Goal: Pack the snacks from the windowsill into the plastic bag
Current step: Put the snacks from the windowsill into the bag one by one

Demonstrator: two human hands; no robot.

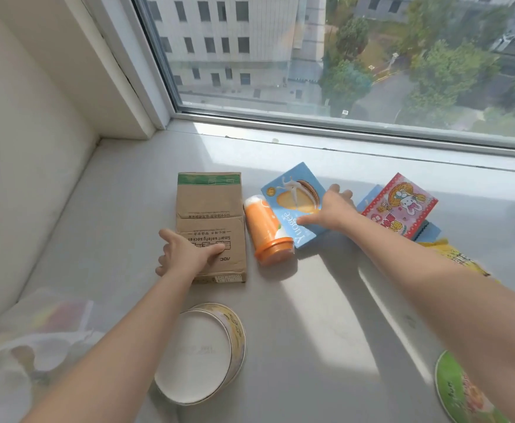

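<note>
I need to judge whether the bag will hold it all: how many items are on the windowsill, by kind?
Boxes: 2 (brown cardboard box, blue biscuit box)
Bottles: 1 (orange bottle)
Packets: 2 (red rabbit packet, yellow packet)
Round tubs: 2 (white tub, green-topped tub)
Half-hidden blue item under the red rabbit packet: 1
Total: 8

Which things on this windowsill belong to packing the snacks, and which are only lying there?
For the job: plastic bag, blue biscuit box held by the right hand, orange bottle, red rabbit packet, yellow packet, paper bowl, green-lidded tub.

Lying about: brown socket box, likely no snack, though the left hand holds it.
</note>
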